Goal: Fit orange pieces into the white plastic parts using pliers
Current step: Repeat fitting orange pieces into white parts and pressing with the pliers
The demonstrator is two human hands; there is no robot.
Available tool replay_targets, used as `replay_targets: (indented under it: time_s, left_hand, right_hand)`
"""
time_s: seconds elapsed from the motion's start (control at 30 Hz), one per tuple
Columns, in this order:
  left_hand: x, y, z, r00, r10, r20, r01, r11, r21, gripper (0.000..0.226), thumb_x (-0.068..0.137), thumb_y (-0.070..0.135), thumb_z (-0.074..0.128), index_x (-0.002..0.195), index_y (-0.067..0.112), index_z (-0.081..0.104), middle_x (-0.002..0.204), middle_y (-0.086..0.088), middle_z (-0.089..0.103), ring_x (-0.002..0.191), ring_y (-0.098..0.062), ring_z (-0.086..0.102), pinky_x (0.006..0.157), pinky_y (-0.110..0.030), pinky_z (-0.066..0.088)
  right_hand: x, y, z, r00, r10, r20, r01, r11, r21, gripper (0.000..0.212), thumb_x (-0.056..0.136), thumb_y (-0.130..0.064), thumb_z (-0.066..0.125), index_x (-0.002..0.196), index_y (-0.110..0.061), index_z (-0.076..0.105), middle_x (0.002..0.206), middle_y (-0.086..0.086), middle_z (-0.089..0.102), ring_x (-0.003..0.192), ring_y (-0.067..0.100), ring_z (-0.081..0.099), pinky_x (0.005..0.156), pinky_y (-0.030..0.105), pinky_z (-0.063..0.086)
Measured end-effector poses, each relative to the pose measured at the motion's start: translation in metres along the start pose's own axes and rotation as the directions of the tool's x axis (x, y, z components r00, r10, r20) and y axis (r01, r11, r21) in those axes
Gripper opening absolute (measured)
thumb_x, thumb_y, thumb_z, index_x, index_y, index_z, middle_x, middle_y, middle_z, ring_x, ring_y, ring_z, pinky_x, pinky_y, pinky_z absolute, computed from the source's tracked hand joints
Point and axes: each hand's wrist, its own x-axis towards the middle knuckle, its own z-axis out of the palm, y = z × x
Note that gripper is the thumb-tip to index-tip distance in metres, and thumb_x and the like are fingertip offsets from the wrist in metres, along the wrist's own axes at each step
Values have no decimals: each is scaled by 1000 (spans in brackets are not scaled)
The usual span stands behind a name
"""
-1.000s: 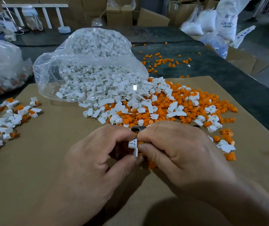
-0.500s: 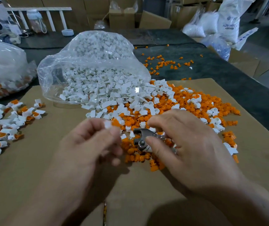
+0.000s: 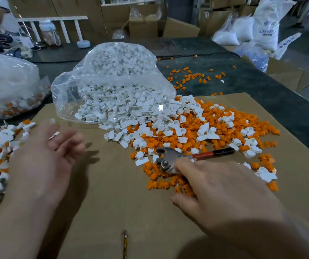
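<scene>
Sack (image 3: 267, 25) print unreadably blurred; left hand (image 3: 43, 161) spread, right hand (image 3: 224, 199) resting on pliers (image 3: 170, 157).

Only print is on the white sack (image 3: 267, 25), upper right of frame: blue logo, two lines of blue caps beneath. First line starts something like "ADS", rest too blurred. White strip (image 3: 288, 41) beside it has blue marks, unreadable.

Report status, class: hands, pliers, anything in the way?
Left hand open, blurred. Right hand resting on pliers. Orange pieces and white parts heaped around them.
</scene>
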Motion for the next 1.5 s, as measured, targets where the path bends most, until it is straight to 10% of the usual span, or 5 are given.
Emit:
replay_targets:
  time_s: [0.13, 0.33, 0.63, 1.2, 1.5]
  left_hand:
    - [-8, -8, 20, 948, 154, 280, -318, 529, 787, 64, 102, 37, 51, 155, 47, 17, 166, 14, 16, 149, -12, 21, 121, -34, 13]
    - [-8, -14, 23, 862, 23, 507, -489, 303, 818, 57, 103, 22, 47, 157, 21, 29, 165, 1, 25, 150, -18, 23, 121, -33, 15]
    - [-36, -4, 32, 768, 136, 626, -619, 407, 672, 21, 90, 4, 67, 100, 22, 73, 101, 9, 61, 83, -9, 55, 67, -20, 39]
    - [-64, 4, 45, 713, 28, 701, -652, 395, 647, 34, 93, 31, 62, 125, 44, 60, 109, 21, 51, 95, 0, 46, 70, -7, 34]
    - [-71, 7, 44, 771, 16, 637, -544, 537, 645, 25, 77, 39, 75, 79, 35, 50, 87, 17, 49, 90, 5, 45, 69, -13, 40]
  right_hand:
    - [2, -5, 10, 997, -70, -14, 70, 997, -19, 46, 94, -58, 37, 133, -39, 21, 113, -8, 51, 91, 18, 51, 64, 32, 36]
    - [7, -6, 27, 991, -123, -45, 122, 992, -32, 36, 100, -42, 40, 133, -34, 28, 119, 0, 47, 91, 22, 54, 66, 33, 49]
    - [12, 1, 32, 995, -85, -61, 87, 995, 45, 26, 99, -19, 48, 122, -29, 40, 107, -6, 46, 84, 12, 45, 66, 25, 36]
    - [10, -2, 25, 996, -86, -5, 86, 990, 113, 21, 100, -17, 43, 117, -28, 51, 108, -6, 45, 94, 11, 43, 76, 22, 36]
    - [11, -6, 20, 997, -59, -55, 67, 984, 166, 17, 101, -30, 40, 116, -28, 48, 109, -8, 46, 94, 8, 43, 77, 21, 35]
